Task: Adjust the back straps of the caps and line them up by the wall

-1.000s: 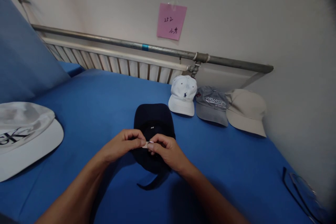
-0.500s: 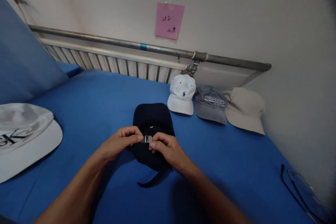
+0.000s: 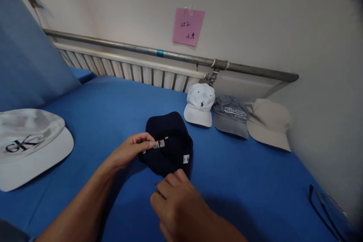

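Note:
A dark navy baseball cap (image 3: 170,151) lies upside down on the blue sheet, its brim pointing away from me and a white label showing inside. My left hand (image 3: 134,149) pinches the metal buckle (image 3: 159,144) at the cap's left side between thumb and fingertips. At the cap's near edge, my right hand (image 3: 177,200) is closed, knuckles up. A bit of the cap's dark strap (image 3: 160,193) shows between its fingers; the rest of the strap is hidden under the hand.
Against the wall stand a white cap (image 3: 199,104), a grey cap (image 3: 231,116) and a beige cap (image 3: 268,123). A large white cap (image 3: 34,143) is at left, eyeglasses (image 3: 326,208) at right. A metal pipe (image 3: 127,47) and radiator (image 3: 136,72) run behind.
My right hand has let go of the buckle and moved down toward me, closing on the strap. The left hand still pinches the buckle. More of the cap's inside and its label show.

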`<control>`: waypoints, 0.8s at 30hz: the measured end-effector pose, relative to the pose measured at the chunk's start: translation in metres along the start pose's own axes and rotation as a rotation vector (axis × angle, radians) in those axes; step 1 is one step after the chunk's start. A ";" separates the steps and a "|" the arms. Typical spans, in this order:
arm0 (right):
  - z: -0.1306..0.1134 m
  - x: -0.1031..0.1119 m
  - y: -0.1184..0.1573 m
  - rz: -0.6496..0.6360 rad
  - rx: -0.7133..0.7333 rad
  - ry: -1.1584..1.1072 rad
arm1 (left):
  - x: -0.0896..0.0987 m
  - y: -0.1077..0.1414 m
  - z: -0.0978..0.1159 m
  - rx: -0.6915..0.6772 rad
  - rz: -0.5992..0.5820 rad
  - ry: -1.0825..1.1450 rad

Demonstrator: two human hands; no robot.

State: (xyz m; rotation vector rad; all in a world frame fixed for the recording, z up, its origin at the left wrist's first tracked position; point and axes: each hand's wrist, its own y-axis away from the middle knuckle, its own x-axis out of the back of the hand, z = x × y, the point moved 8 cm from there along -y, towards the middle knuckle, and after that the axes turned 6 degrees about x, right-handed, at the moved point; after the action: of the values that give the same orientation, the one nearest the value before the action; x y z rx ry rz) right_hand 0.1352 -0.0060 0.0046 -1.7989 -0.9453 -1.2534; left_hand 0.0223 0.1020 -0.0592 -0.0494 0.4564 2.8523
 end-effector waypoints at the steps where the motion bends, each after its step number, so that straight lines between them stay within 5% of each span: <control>1: 0.001 -0.005 0.001 0.016 -0.019 0.050 | 0.001 0.000 0.000 0.002 -0.005 0.015; 6: 0.002 -0.005 0.006 0.173 -0.048 0.234 | 0.004 -0.001 -0.003 0.005 -0.026 0.140; 12: 0.009 -0.003 0.009 0.129 -0.078 0.249 | 0.004 0.001 -0.001 -0.022 -0.045 0.195; 17: 0.012 0.029 0.009 0.229 -0.051 -0.048 | 0.002 0.003 0.001 -0.045 -0.084 0.179; 21: 0.045 0.060 0.012 0.485 -0.179 -0.476 | 0.002 0.004 0.000 -0.056 -0.099 0.171; 24: 0.078 0.061 0.016 0.646 -0.305 -0.622 | -0.002 0.005 0.000 -0.067 -0.134 0.149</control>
State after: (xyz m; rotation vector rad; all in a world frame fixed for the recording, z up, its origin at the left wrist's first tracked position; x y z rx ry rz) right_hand 0.1963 0.0641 0.0406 -2.5330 -0.4007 -0.4428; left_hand 0.0228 0.0974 -0.0574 -0.2950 0.3718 2.7415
